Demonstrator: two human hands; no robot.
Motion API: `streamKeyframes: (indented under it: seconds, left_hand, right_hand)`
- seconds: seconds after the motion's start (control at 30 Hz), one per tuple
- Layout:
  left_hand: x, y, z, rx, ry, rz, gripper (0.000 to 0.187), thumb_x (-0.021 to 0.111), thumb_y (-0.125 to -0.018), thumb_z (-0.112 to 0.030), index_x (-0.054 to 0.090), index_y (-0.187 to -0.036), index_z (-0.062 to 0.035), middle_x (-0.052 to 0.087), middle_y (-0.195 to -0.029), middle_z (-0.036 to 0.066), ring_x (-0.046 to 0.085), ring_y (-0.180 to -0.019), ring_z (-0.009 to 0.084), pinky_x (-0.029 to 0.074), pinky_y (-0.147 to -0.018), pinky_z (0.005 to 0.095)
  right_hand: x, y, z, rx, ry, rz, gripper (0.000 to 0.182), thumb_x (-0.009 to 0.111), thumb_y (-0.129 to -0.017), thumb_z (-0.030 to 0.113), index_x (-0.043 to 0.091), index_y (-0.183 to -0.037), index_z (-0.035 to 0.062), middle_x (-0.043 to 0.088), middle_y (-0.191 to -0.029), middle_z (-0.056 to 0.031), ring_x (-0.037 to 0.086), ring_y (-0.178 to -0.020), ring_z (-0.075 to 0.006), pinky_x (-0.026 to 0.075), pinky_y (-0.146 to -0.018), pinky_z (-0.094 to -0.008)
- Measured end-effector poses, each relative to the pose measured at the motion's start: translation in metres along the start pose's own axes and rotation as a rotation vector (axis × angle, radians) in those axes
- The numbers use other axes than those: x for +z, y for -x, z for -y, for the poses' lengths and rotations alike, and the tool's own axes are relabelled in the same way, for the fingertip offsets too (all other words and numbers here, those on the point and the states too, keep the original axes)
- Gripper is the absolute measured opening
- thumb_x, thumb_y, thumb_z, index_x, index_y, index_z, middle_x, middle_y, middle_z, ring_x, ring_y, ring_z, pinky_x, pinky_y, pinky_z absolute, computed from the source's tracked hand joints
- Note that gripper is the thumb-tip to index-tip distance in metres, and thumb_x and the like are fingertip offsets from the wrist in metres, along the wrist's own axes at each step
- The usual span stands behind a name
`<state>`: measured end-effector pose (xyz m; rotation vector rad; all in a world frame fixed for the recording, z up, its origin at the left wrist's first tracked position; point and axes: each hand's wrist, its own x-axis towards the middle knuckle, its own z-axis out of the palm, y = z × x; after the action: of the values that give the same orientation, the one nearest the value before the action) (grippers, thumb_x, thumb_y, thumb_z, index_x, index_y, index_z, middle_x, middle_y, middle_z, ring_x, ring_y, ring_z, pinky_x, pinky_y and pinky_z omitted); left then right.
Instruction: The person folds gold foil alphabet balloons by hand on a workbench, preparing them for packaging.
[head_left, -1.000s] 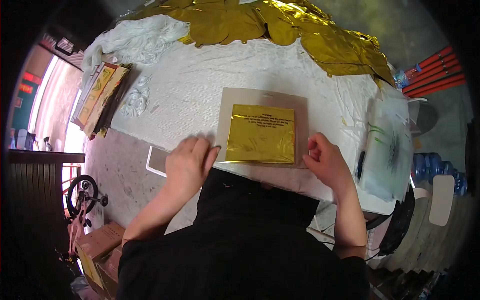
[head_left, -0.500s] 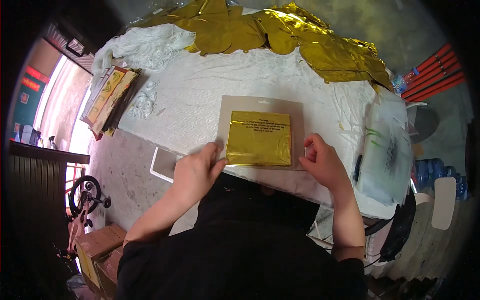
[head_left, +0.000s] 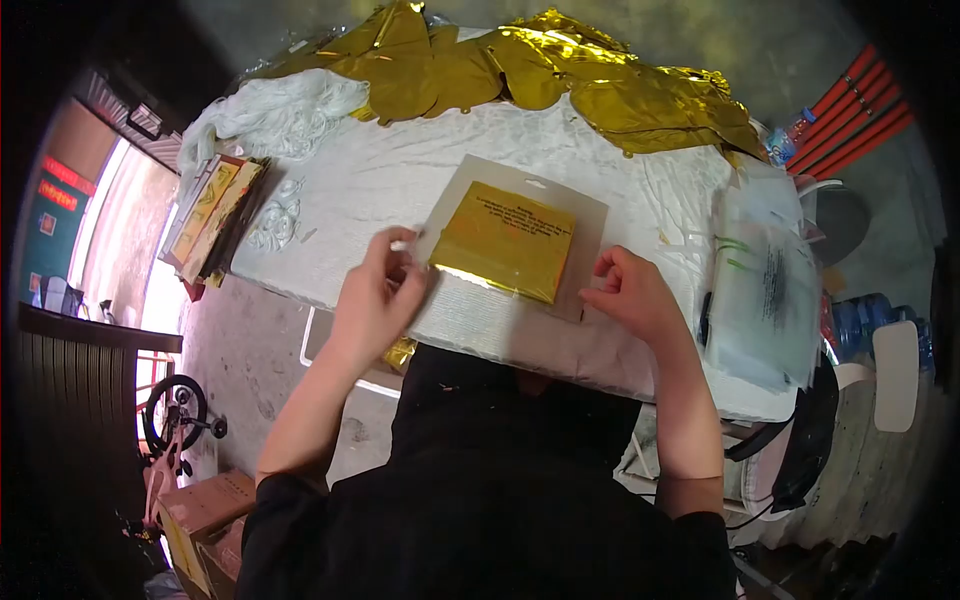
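Note:
A flat clear plastic bag with a hang hole lies slightly turned on the white-covered table. Inside it is a folded gold foil piece, below black warning print. My left hand is at the bag's lower left corner, its fingers bent and closed on a small white piece too small to name. At the bag's lower right edge is my right hand. Its fingers are curled, with a small gap between thumb and forefinger, and I see nothing between them.
Gold foil balloons are heaped along the far edge. White string and a stack of cards lie at left. Clear plastic bags are piled at right. Below the table's front edge, some gold foil shows.
The plastic bag has turned clockwise and shifted a little up and left. My left hand has risen from its lower edge, and a white piece now shows at its fingertips. The camera view has shifted slightly.

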<state>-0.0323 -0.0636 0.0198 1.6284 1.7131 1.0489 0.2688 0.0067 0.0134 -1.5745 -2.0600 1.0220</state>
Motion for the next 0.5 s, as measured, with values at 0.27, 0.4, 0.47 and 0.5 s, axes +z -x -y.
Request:
streamKeyframes:
  seconds: [0.27, 0.4, 0.47, 0.5]
  left_hand:
    - [-0.017, -0.077, -0.001, -0.621, 0.427, 0.484, 0.027, 0.055, -0.094, -0.023, 0.06, -0.107, 0.0002, 0.065, -0.082, 0.006, 0.061, -0.061, 0.0103, 0.05, -0.06, 0.0227]
    - [0.011, -0.082, 0.011, -0.236, 0.58, 0.383, 0.024, 0.056, -0.095, -0.02, 0.063, -0.104, 0.0013, 0.065, -0.087, 0.001, 0.057, -0.072, 0.0037, 0.046, -0.065, 0.0202]
    - [0.02, -0.086, 0.017, -0.132, 0.767, 0.292, 0.018, 0.057, -0.094, -0.014, 0.063, -0.105, -0.0011, 0.064, -0.088, -0.001, 0.055, -0.077, 0.0035, 0.044, -0.069, 0.0183]
    - [0.027, -0.09, 0.025, -0.124, 0.768, 0.302, 0.018, 0.057, -0.094, -0.014, 0.063, -0.105, -0.0011, 0.064, -0.088, -0.001, 0.055, -0.077, 0.0035, 0.044, -0.069, 0.0183]
  right_hand:
    - [0.0, -0.002, -0.004, 0.036, -0.015, 0.016, 0.032, 0.076, -0.071, 0.012, 0.054, -0.093, 0.0023, 0.053, -0.06, -0.0015, 0.05, -0.058, -0.0096, 0.041, -0.053, -0.027]
    - [0.011, -0.008, -0.018, -0.082, -0.147, -0.251, 0.039, 0.072, -0.075, 0.009, 0.052, -0.108, 0.0022, 0.058, -0.074, -0.0041, 0.053, -0.061, -0.009, 0.043, -0.053, -0.0276]
    - [0.014, -0.015, -0.023, -0.132, -0.197, -0.399, 0.041, 0.07, -0.077, 0.007, 0.051, -0.113, 0.0023, 0.058, -0.079, -0.0043, 0.053, -0.062, -0.0086, 0.043, -0.054, -0.0273]
    - [0.014, -0.017, -0.024, -0.118, -0.336, -0.385, 0.042, 0.069, -0.078, 0.006, 0.05, -0.116, 0.0021, 0.058, -0.082, -0.0037, 0.053, -0.062, -0.008, 0.044, -0.055, -0.0268]
